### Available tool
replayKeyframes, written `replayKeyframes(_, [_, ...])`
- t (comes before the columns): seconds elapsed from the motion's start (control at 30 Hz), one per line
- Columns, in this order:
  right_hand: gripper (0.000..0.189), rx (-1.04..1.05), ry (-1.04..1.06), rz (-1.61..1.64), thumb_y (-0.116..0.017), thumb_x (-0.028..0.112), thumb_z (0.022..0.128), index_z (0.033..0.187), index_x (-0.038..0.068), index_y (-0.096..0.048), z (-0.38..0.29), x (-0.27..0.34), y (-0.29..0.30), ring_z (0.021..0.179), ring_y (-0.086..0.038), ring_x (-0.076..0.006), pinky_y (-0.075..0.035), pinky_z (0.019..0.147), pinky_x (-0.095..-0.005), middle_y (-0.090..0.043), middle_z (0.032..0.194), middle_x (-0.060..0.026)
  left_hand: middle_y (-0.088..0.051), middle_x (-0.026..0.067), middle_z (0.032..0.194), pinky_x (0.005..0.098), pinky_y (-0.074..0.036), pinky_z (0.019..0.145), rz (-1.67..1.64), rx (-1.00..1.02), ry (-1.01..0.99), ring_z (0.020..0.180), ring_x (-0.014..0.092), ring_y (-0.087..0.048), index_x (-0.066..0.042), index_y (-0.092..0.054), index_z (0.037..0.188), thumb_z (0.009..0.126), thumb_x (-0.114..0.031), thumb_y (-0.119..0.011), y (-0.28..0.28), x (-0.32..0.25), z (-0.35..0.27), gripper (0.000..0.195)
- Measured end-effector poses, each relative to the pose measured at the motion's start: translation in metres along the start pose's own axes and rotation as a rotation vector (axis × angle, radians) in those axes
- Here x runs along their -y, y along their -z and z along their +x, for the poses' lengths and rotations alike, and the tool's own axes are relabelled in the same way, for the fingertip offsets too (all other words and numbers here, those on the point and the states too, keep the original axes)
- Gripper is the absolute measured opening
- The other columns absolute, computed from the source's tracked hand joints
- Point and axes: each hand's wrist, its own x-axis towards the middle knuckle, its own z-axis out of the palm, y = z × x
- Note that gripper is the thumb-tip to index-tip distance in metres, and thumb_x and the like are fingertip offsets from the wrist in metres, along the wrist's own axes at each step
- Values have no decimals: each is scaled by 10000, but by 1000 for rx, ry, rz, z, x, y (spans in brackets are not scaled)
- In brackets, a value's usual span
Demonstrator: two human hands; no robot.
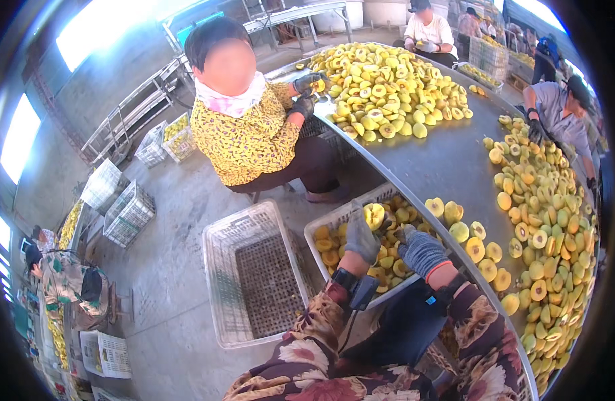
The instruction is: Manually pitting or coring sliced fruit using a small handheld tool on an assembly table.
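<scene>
My left hand [361, 239], in a grey work glove, holds a halved yellow fruit [374, 215], probably a peach, with the cut face turned up. To its right is my right hand [423, 254] in a grey knitted glove with a red cuff. Its fingers are curled, and whether a small tool sits in them is too unclear to tell. Both hands are above a white plastic crate [315, 228] filled with fruit halves [387, 260]. Beside them, several halves [475, 248] lie along the edge of a metal table [427, 165].
Left of the filled crate stands another white crate [219, 280], its perforated floor showing. A big heap of fruit halves [382, 90] covers the table's far end; another heap [548, 240] runs along the right. A person in a yellow patterned top [247, 135] sits across, working with gloved hands.
</scene>
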Motion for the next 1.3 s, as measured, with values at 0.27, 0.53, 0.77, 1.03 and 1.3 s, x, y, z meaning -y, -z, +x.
replayKeyframes(0.27, [382,-123,-29,-59,-579,343,818,1083,69,-552,0,-13,13,862,-636,-356,-502,770,-457,-652,891,-197,-492,146,1197,349,-332,1051,40,39,-290,1149,261,-461,60,-364,1293,814,-67,-567,37,107,62,536])
replayKeyframes(0.53, [385,-74,6,96,-578,331,831,1087,47,-532,3,5,15,895,-625,-370,-495,763,-466,-649,934,-193,-538,149,1150,312,-463,891,881,-83,-636,1007,238,-562,31,-387,1271,799,49,-582,16,37,7,511])
replayKeyframes(0.77, [409,-19,-4,107,-573,331,834,1132,59,-515,-1,1,8,866,-631,-361,-499,760,-459,-647,916,-194,-588,70,1006,280,-477,840,53,-12,-272,947,199,-578,-20,-506,1156,869,-96,-591,-6,48,10,309])
replayKeyframes(1.03, [353,62,3,33,-559,299,845,1110,69,-529,-4,-6,5,887,-629,-362,-499,760,-451,-650,938,-177,-579,71,1035,291,-504,808,376,-65,-390,964,181,-577,-12,-466,1193,931,-219,-477,3,44,11,334])
replayKeyframes(1.3, [361,62,-36,59,-574,298,837,1097,49,-546,-18,2,28,883,-626,-364,-489,783,-446,-641,935,-200,-623,81,940,284,-514,814,698,-74,-625,870,173,-615,17,-432,1216,852,-104,-648,28,37,13,440])
